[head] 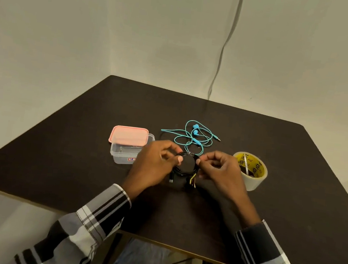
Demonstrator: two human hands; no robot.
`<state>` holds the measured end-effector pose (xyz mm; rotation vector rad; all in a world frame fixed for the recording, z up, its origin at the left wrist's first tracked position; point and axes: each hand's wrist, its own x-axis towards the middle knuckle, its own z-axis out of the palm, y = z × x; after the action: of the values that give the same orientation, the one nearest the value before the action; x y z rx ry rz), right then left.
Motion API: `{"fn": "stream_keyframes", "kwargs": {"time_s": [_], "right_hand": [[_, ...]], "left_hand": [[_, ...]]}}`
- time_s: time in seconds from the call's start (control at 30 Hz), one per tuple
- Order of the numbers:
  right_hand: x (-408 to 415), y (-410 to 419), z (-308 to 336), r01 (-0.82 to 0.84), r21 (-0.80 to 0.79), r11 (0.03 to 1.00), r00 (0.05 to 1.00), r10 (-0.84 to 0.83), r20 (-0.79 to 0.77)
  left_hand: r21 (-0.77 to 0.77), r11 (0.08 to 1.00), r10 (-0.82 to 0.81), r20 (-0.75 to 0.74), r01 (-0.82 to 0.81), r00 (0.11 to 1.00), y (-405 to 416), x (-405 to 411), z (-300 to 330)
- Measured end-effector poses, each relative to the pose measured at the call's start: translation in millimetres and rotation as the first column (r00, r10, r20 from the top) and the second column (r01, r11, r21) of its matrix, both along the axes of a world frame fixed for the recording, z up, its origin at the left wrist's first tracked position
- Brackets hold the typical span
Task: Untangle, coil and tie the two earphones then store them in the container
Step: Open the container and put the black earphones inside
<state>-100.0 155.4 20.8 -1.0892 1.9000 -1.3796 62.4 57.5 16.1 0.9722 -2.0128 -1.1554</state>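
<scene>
Now black earphone [186, 168] coiled (teal earphone [194, 137] loose)

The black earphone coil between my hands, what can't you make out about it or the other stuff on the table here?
- Black earphone coil, head view: whether it is tied yet; left hand and right hand cover its sides.
- Container: its contents, blurred through the clear wall, with the tilted pink lid over the opening.
- Tape roll: print too small to read.
- Blue earphone: whether knotted; cord loops overlap.
</scene>
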Motion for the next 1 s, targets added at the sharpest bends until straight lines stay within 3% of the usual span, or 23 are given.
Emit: {"fn": "stream_keyframes", "kwargs": {"time_s": [0.17, 0.3, 0.47, 0.67, 0.83, 1.0], "right_hand": [[6, -16, 33, -0.007, -0.206, 0.979, 0.989, 0.037, 0.142], [21, -42, 56, -0.030, -0.267, 0.963, 0.983, 0.076, 0.166], [53, -81, 62, -0.068, -0.294, 0.953, 0.964, 0.138, 0.226], [78, -112, 38, -0.085, -0.204, 0.975, 0.961, 0.134, 0.242], [77, -110, 21, -0.136, -0.095, 0.986, 0.984, 0.146, 0.101], [69, -109, 17, -0.143, 0.072, 0.987, 0.960, 0.156, -0.231]], "left_hand": [[0.035, 0.999, -0.022, -0.211, 0.030, 0.977, -14, 17, 30], [0.059, 0.997, -0.027, -0.289, 0.046, 0.957, -31, 40, 52], [0.113, 0.987, 0.146, -0.342, -0.114, 0.928, -57, 65, 59], [0.182, 0.961, 0.259, -0.315, -0.210, 0.913, -72, 85, 38], [0.150, 0.958, 0.274, -0.215, -0.245, 0.938, -75, 90, 19], [-0.060, 0.949, 0.312, 0.043, -0.309, 0.949, -72, 88, 16]]}}
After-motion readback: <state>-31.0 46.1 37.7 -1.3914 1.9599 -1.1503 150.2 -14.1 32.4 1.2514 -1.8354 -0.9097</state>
